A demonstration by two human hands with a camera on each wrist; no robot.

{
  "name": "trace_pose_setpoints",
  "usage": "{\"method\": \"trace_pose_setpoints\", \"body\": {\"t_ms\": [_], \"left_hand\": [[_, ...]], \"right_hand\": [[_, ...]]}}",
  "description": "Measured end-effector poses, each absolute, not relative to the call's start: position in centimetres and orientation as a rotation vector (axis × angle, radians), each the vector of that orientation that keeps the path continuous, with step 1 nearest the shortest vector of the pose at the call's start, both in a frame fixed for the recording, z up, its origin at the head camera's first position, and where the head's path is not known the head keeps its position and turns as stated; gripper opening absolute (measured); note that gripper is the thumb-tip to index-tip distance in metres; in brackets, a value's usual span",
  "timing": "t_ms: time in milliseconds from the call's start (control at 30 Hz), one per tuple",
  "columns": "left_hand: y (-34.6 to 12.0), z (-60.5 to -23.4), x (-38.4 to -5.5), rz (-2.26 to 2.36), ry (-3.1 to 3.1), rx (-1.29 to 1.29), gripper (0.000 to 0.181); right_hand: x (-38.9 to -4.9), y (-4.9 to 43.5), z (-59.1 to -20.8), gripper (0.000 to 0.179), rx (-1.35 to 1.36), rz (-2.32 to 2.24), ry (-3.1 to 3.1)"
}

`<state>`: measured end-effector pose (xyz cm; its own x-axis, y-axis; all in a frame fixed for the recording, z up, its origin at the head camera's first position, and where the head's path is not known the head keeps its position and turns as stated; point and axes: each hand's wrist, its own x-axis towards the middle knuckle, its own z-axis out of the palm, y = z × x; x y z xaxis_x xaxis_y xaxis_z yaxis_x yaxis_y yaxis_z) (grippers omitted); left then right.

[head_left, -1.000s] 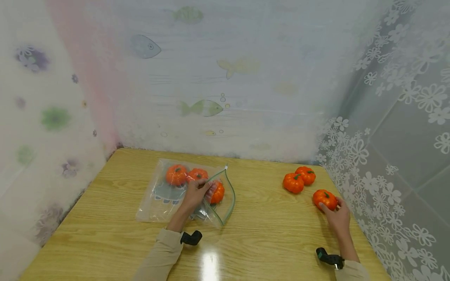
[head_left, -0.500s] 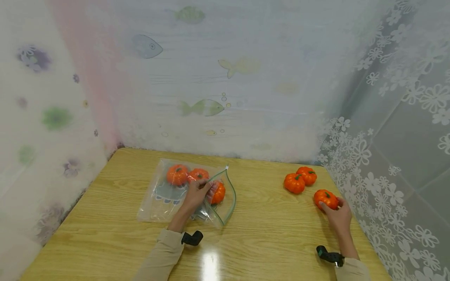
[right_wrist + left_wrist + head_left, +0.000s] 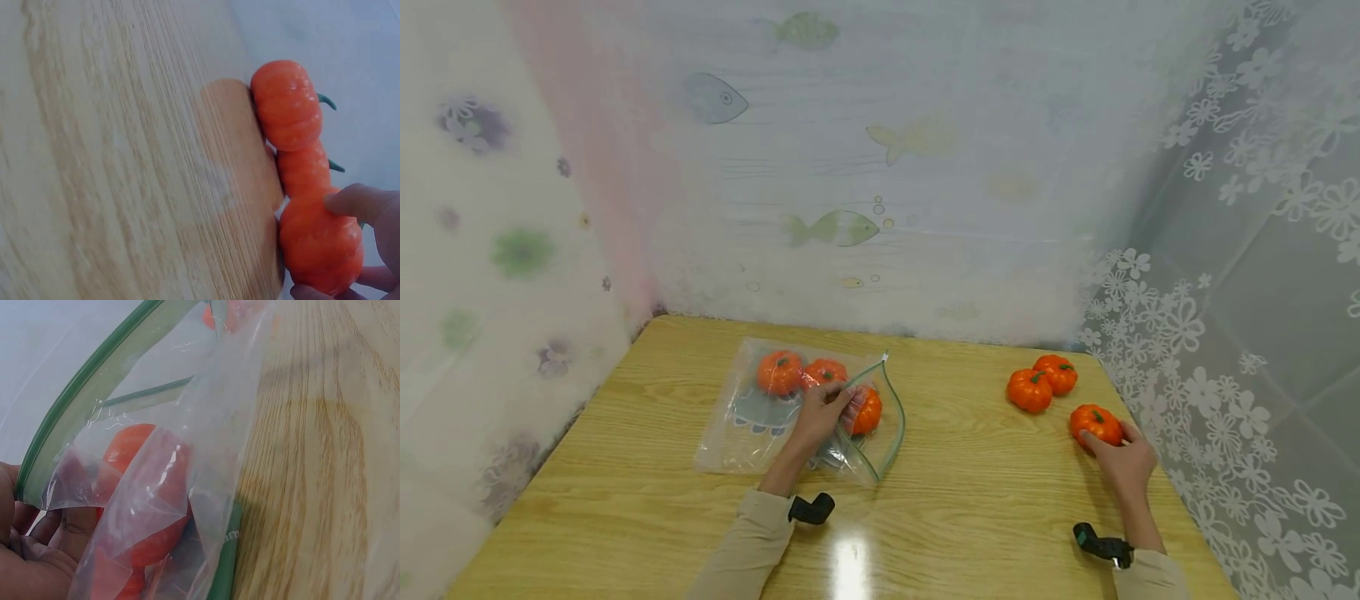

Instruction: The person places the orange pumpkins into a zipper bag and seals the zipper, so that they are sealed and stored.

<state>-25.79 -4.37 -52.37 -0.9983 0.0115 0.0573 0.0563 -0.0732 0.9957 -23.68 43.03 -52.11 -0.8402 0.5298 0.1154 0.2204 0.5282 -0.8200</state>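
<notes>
My left hand (image 3: 817, 418) pinches the upper edge of a clear zip bag (image 3: 730, 450) with a green seal strip, holding its mouth apart toward the right. Inside the bag lie three small orange pumpkins: one at the back left (image 3: 780, 372), one behind my fingers (image 3: 824, 372), and one near the mouth (image 3: 867, 412). At the right of the table, my right hand (image 3: 1124, 460) grips another pumpkin (image 3: 1096, 425) between thumb and fingers. In the right wrist view the thumb presses on this pumpkin (image 3: 319, 250), and its underside is close to the wood.
Two more pumpkins (image 3: 1029, 391) (image 3: 1056, 375) sit side by side behind my right hand. The wooden table (image 3: 970, 492) meets a fish-patterned curtain (image 3: 985, 275) at the back and a flowered sheet (image 3: 1195, 350) on the right. Each wrist wears a black camera.
Hardly anything differs; the view has shifted slightly. My left hand keeps its hold on the bag edge and my right hand stays on the same pumpkin.
</notes>
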Motion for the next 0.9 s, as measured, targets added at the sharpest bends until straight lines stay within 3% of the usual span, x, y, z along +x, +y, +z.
{"method": "trace_pose_setpoints", "body": {"t_ms": [333,900], "left_hand": [[-4.5,-52.3,-25.8,-2.275,-2.136,-0.068,0.024],[-4.5,-52.6,-26.0,-2.326,-2.106,-0.094,0.024]], "right_hand": [[-23.4,42.6,-51.8,0.079,-0.676,1.226,-2.436],[-21.6,39.8,-50.9,0.076,-0.55,1.338,-2.462]]}}
